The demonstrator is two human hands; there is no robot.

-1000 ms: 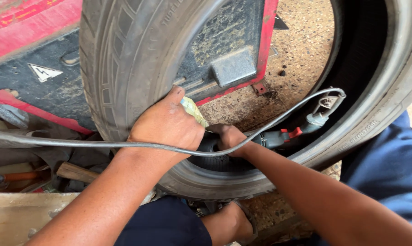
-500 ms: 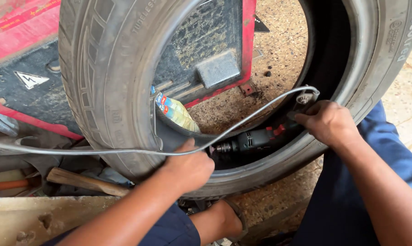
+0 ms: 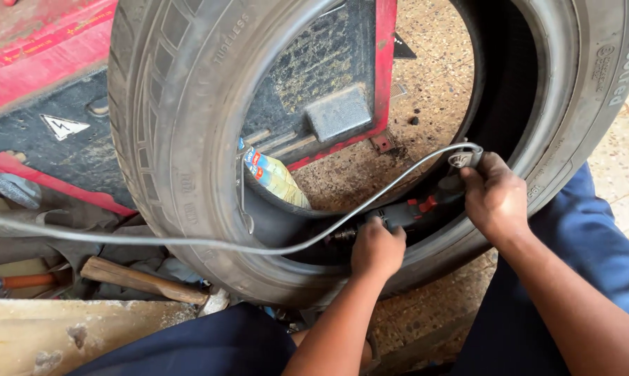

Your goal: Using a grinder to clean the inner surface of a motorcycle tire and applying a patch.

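free: tyre [image 3: 189, 174] opening, upper middle | blocked: hose [image 3: 370, 202] across opening, bottle [image 3: 276, 179] at left bead

Both hands are curled shut, knuckles up: left hand [image 3: 377, 247] held low, right hand [image 3: 494, 196] extended farther, forearms bare.

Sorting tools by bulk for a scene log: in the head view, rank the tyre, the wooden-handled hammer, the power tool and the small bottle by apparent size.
1. tyre
2. wooden-handled hammer
3. power tool, partly hidden by both hands, so unsure against the hammer
4. small bottle
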